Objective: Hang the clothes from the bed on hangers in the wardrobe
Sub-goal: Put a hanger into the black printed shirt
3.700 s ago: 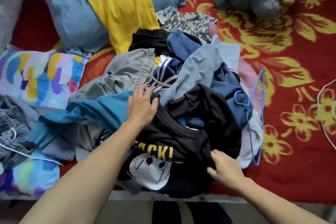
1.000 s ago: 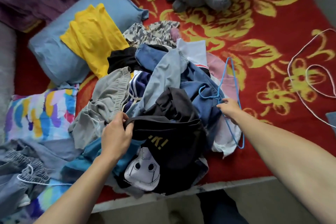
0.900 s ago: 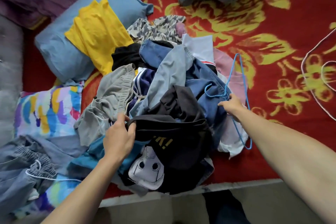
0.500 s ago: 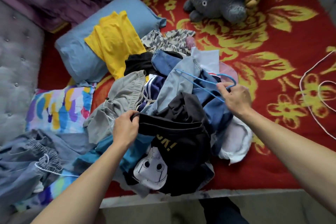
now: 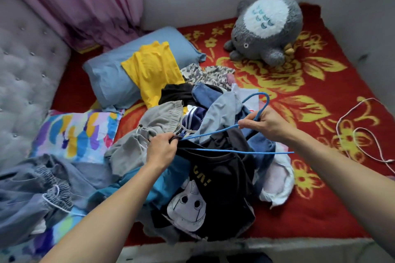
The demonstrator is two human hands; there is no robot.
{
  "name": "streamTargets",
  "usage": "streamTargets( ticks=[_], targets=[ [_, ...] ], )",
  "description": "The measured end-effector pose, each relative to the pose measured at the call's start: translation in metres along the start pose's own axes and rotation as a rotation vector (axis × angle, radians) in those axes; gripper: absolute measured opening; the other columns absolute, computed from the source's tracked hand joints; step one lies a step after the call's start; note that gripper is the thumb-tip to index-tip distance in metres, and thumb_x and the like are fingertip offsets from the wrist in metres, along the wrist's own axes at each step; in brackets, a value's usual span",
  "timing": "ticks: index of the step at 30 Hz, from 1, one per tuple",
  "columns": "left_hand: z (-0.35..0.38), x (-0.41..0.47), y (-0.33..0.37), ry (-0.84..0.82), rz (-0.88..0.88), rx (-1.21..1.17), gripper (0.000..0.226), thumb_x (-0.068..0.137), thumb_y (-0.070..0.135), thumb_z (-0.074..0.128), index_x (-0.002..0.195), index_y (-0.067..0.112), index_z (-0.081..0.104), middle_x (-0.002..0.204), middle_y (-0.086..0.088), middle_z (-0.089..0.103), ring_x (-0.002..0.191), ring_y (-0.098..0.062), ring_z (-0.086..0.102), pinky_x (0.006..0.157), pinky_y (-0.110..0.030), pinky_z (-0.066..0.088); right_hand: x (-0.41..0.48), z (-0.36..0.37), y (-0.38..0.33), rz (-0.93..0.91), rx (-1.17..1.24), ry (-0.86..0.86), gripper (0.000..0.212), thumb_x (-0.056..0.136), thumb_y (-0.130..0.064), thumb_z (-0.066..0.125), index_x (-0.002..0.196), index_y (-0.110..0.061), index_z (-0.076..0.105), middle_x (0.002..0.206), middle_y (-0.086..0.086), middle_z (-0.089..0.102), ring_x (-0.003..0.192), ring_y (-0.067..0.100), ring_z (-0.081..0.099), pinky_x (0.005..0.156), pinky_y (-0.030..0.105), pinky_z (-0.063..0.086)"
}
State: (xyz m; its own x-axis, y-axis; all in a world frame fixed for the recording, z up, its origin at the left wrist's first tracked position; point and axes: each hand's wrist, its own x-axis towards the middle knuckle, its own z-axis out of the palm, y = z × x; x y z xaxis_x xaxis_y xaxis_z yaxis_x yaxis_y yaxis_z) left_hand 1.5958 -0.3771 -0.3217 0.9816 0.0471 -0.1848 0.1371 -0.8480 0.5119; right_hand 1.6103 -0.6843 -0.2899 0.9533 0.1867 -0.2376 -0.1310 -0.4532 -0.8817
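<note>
Since half a second ago, swings blue hanger [image 5: 245,152] over black T-shirt [image 5: 224,177] atop the pile on the bed [image 5: 320,198]. Pinches its neck in right hand [image 5: 267,124] fingers; clutches shirt collar in left hand [image 5: 162,149]. Likely risks: snagging neighbouring clothes, missing the neck opening.

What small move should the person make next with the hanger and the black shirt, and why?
Probably slide the near end of the blue hanger into the neck opening of the black T-shirt. The left hand grips the shirt's top edge, the right hand holds the hanger just below its hook, and the hanger's tip lies right beside the left hand.
</note>
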Motion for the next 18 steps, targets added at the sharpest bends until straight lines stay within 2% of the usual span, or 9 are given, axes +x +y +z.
streamTargets(
  ticks=[2, 3, 6, 8, 9, 12, 15, 18],
  targets=[
    [-0.002, -0.006, 0.001, -0.032, 0.107, -0.063, 0.018, 0.089, 0.019, 0.056, 0.091, 0.016, 0.074, 0.085, -0.004, 0.071, 0.082, -0.023, 0.061, 0.073, -0.036, 0.047, 0.005, 0.028, -0.011, 0.014, -0.004, -0.039, 0.028, 0.087, -0.02, 0.069, 0.059, -0.02, 0.067, 0.04, -0.015, 0.047, 0.041, 0.0, 0.038, 0.048, 0.014, 0.027],
    [-0.004, -0.009, 0.002, -0.053, 0.15, -0.086, 0.017, 0.089, 0.017, 0.057, 0.091, 0.015, 0.074, 0.084, -0.003, 0.071, 0.08, -0.021, 0.061, 0.073, -0.035, 0.046, 0.007, 0.044, -0.015, 0.004, 0.016, -0.07, 0.029, 0.088, -0.018, 0.069, 0.059, -0.018, 0.067, 0.043, -0.015, 0.051, 0.044, -0.002, 0.041, 0.051, 0.014, 0.03],
    [-0.01, -0.014, -0.011, -0.126, 0.195, -0.103, 0.014, 0.09, 0.015, 0.056, 0.079, 0.011, 0.064, 0.076, -0.004, 0.066, 0.076, -0.023, 0.058, 0.068, -0.035, 0.042, 0.012, 0.084, -0.013, -0.001, 0.087, -0.115, 0.016, 0.083, -0.023, 0.075, 0.068, -0.017, 0.074, 0.059, -0.002, 0.058, 0.058, 0.007, 0.046, 0.055, 0.024, 0.034],
    [-0.017, -0.015, -0.027, -0.124, 0.158, -0.076, 0.02, 0.092, 0.019, 0.054, 0.072, 0.019, 0.054, 0.076, -0.005, 0.064, 0.075, -0.026, 0.057, 0.066, -0.036, 0.04, 0.01, 0.092, -0.005, 0.012, 0.085, -0.147, 0.008, 0.08, -0.023, 0.078, 0.079, -0.016, 0.074, 0.061, -0.002, 0.054, 0.059, 0.01, 0.043, 0.055, 0.024, 0.032],
    [-0.022, -0.015, -0.036, -0.108, 0.131, -0.061, 0.022, 0.093, 0.02, 0.053, 0.071, 0.021, 0.051, 0.076, -0.006, 0.064, 0.075, -0.027, 0.057, 0.066, -0.038, 0.039, 0.008, 0.09, 0.002, 0.031, 0.045, -0.155, 0.011, 0.079, -0.024, 0.079, 0.083, -0.015, 0.074, 0.062, -0.001, 0.052, 0.06, 0.01, 0.042, 0.056, 0.026, 0.032],
    [-0.036, -0.012, -0.055, -0.071, 0.094, -0.113, 0.025, 0.094, 0.017, 0.053, 0.069, 0.019, 0.05, 0.071, -0.004, 0.061, 0.074, -0.028, 0.057, 0.066, -0.038, 0.038, -0.007, 0.074, 0.032, 0.122, -0.09, -0.07, 0.009, 0.081, -0.028, 0.077, 0.08, -0.019, 0.075, 0.058, -0.006, 0.054, 0.054, 0.005, 0.043, 0.056, 0.027, 0.033],
    [-0.039, -0.01, -0.045, -0.073, 0.123, -0.168, 0.03, 0.093, 0.015, 0.053, 0.065, 0.021, 0.047, 0.066, 0.001, 0.055, 0.071, -0.026, 0.055, 0.067, -0.039, 0.039, -0.016, 0.073, 0.038, 0.164, 0.04, 0.042, 0.013, 0.085, -0.024, 0.072, 0.074, -0.02, 0.076, 0.051, -0.009, 0.042, 0.05, 0.006, 0.032, 0.052, 0.025, 0.023],
    [-0.036, -0.008, -0.024, -0.079, 0.138, -0.289, 0.025, 0.093, 0.012, 0.05, 0.068, 0.013, 0.053, 0.07, -0.002, 0.059, 0.072, -0.021, 0.054, 0.07, -0.039, 0.04, -0.011, 0.091, 0.013, 0.088, 0.086, 0.023, 0.007, 0.086, -0.019, 0.072, 0.086, -0.014, 0.078, 0.047, -0.014, 0.047, 0.048, 0.0, 0.035, 0.05, 0.016, 0.026]
  ],
)
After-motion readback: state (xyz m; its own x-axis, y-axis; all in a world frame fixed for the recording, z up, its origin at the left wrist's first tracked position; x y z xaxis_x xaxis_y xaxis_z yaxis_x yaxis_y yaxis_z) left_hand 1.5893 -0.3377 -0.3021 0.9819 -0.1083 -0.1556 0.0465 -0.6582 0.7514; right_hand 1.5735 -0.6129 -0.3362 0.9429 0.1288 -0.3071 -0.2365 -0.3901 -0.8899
